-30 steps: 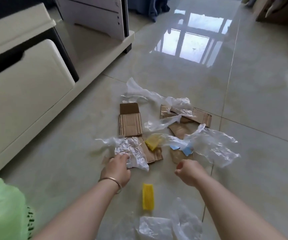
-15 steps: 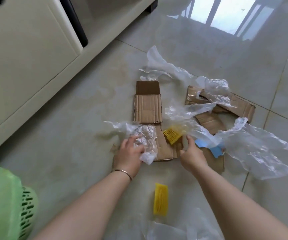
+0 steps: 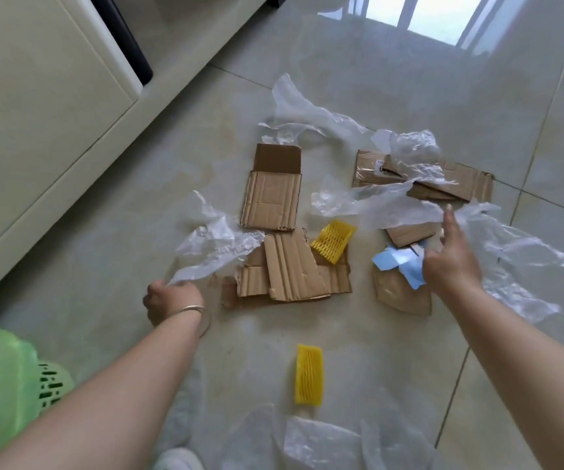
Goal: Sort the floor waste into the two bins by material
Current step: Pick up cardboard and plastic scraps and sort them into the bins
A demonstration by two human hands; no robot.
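Item 1, clear plastic film: my left hand pinches its near corner; I should lift it clear of the cardboard pieces toward the green-lined bin at my left.
Item 2, right hand: fingers spread, holding nothing, now reaching a farther film strip; earlier it touched the yellow foam net.

Free floor and blocked floor

Bare tiles lie open left of the cardboard; plastic film crowds the right side, and the cabinet blocks the far left.
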